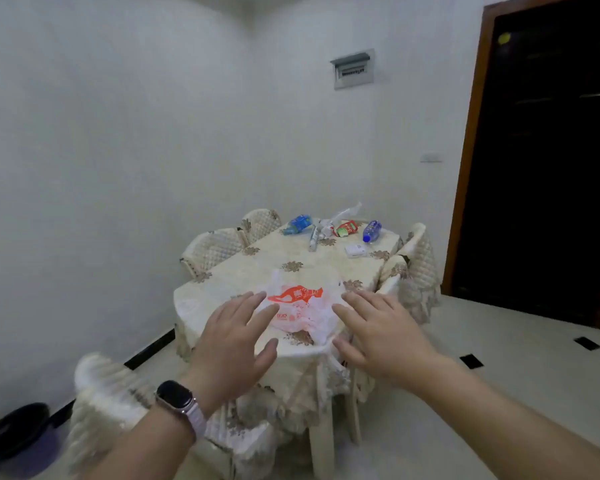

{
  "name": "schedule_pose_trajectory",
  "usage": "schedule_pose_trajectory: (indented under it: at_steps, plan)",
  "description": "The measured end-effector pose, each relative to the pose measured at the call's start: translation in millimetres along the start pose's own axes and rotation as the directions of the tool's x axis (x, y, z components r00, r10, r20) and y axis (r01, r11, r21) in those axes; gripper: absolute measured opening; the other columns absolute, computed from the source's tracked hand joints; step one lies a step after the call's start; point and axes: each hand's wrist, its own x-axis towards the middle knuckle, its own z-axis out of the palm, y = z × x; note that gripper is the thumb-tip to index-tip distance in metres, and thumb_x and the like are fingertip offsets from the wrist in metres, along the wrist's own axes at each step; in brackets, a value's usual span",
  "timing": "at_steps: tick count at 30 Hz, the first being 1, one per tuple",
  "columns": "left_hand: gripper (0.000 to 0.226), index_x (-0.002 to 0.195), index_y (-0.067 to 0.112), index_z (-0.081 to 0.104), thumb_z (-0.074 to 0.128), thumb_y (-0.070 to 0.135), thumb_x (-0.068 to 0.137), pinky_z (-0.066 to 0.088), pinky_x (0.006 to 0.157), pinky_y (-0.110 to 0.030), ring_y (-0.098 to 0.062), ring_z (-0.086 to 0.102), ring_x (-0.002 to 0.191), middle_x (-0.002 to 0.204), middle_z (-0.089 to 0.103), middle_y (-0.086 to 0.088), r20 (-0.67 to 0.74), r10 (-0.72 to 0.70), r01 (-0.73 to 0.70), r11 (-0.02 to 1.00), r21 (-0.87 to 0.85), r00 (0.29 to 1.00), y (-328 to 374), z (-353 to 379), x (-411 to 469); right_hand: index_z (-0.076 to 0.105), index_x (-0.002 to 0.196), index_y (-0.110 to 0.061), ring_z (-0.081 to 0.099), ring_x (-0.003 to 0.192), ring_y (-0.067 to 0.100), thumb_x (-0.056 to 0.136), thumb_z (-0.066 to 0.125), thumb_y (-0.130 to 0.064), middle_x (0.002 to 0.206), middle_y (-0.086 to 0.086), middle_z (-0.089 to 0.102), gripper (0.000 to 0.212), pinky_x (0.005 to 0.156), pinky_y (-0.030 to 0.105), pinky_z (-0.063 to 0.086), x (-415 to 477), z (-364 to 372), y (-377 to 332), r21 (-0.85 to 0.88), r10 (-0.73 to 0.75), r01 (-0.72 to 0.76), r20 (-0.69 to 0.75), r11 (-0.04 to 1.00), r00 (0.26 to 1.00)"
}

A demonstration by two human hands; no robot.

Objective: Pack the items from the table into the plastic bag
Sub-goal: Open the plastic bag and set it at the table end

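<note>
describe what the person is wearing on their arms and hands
Both forearms are bare, with no sleeves in view. The left hand has a smartwatch at its wrist, with a dark rounded-rectangle face and a pale band. The right hand wears nothing visible.

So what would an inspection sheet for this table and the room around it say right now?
Surface: table covered by a cream floral cloth.
Job's things: white plastic bag with orange print lies at the near end. At the far end are a blue-labelled bottle and a second bottle, both lying down, plus a red pouch, white tube and white box.
Clutter: crumpled clear wrapper among the far items.
Hands: left hand and right hand are open, fingers spread, either side of the bag; contact unclear.
Cables: nothing seen.
Surroundings: quilted chairs, dark door, wall panel; watch on the left wrist.
</note>
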Motion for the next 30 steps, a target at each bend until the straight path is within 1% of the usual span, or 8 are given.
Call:
schedule_pose_trajectory:
  at_steps: [3,6,10,15,17,20,24,30]
  plan:
    - [0.049,0.129,0.023,0.055,0.053,0.042,0.084,0.044,0.102,-0.046,-0.027,0.052,0.127,0.138,0.056,-0.004,0.013,0.020,-0.020,1.000,-0.013,1.000,0.7,10.6,4.3,0.061,0.125,-0.019,0.057,0.118,0.027,0.089,0.044,-0.055,0.128,0.007,0.062,0.054,0.096,0.042,0.047,1.9,9.5,7.1,0.012,-0.004,0.004,0.009,1.000,1.000]
    - [0.049,0.127,0.022,0.058,0.052,0.043,0.083,0.043,0.102,-0.044,-0.026,0.052,0.125,0.137,0.057,-0.004,0.026,0.007,-0.007,1.000,-0.002,1.000,-9.2,34.2,2.7,0.060,0.125,-0.021,0.056,0.118,0.025,0.088,0.049,-0.055,0.128,0.004,0.062,0.052,0.096,0.042,0.047,4.5,31.6,9.4,0.021,-0.001,0.001,0.018,1.000,1.000]
    - [0.049,0.125,0.022,0.061,0.052,0.043,0.082,0.036,0.103,-0.040,-0.026,0.053,0.122,0.134,0.059,-0.006,0.036,-0.004,0.004,1.000,-0.019,0.999,-29.5,74.5,6.2,0.061,0.123,-0.018,0.056,0.116,0.027,0.085,0.053,-0.052,0.125,0.005,0.062,0.051,0.097,0.043,0.047,16.4,70.9,13.1,0.059,-0.001,-0.001,0.040,0.998,0.999]
    - [0.047,0.122,0.022,0.060,0.052,0.042,0.080,0.048,0.097,-0.043,-0.028,0.057,0.118,0.130,0.060,-0.007,0.074,-0.044,0.053,0.991,-0.119,0.996,-68.5,136.2,26.4,0.063,0.120,-0.017,0.058,0.114,0.027,0.085,0.049,-0.054,0.123,0.005,0.064,0.052,0.092,0.042,0.049,44.6,127.7,16.5,0.079,0.034,-0.043,0.112,0.996,0.993]
    - [0.046,0.122,0.021,0.061,0.052,0.042,0.081,0.050,0.096,-0.044,-0.028,0.058,0.117,0.130,0.060,-0.007,0.102,-0.040,0.056,0.986,-0.155,0.994,-88.4,158.8,39.7,0.063,0.120,-0.019,0.058,0.113,0.025,0.085,0.049,-0.055,0.123,0.004,0.063,0.052,0.093,0.041,0.049,62.7,148.1,19.4,0.066,0.055,-0.066,0.157,0.996,0.986]
    - [0.045,0.121,0.023,0.059,0.053,0.042,0.081,0.048,0.098,-0.042,-0.025,0.056,0.119,0.132,0.059,-0.004,0.117,-0.026,0.049,0.980,-0.195,0.993,-120.5,187.5,61.1,0.063,0.120,-0.021,0.058,0.114,0.023,0.084,0.050,-0.056,0.124,0.002,0.063,0.051,0.093,0.040,0.048,97.3,171.7,23.6,0.028,0.075,-0.083,0.214,0.996,0.974]
    - [0.046,0.123,0.024,0.058,0.052,0.042,0.082,0.039,0.101,-0.038,-0.023,0.053,0.121,0.133,0.058,-0.003,0.114,-0.011,0.035,0.975,-0.219,0.993,-166.8,220.4,88.9,0.062,0.121,-0.020,0.059,0.114,0.024,0.087,0.045,-0.055,0.125,0.003,0.063,0.051,0.092,0.041,0.051,146.6,195.9,24.9,0.014,0.116,-0.122,0.223,0.992,0.968]
    - [0.046,0.124,0.023,0.062,0.051,0.043,0.083,0.047,0.100,-0.042,-0.024,0.055,0.121,0.133,0.059,-0.004,0.161,0.019,0.019,0.974,-0.227,0.987,-209.4,258.0,124.2,0.062,0.120,-0.020,0.061,0.111,0.025,0.087,0.044,-0.056,0.124,0.004,0.064,0.052,0.090,0.041,0.052,192.1,236.3,30.0,0.026,0.140,-0.152,0.260,0.988,0.955]
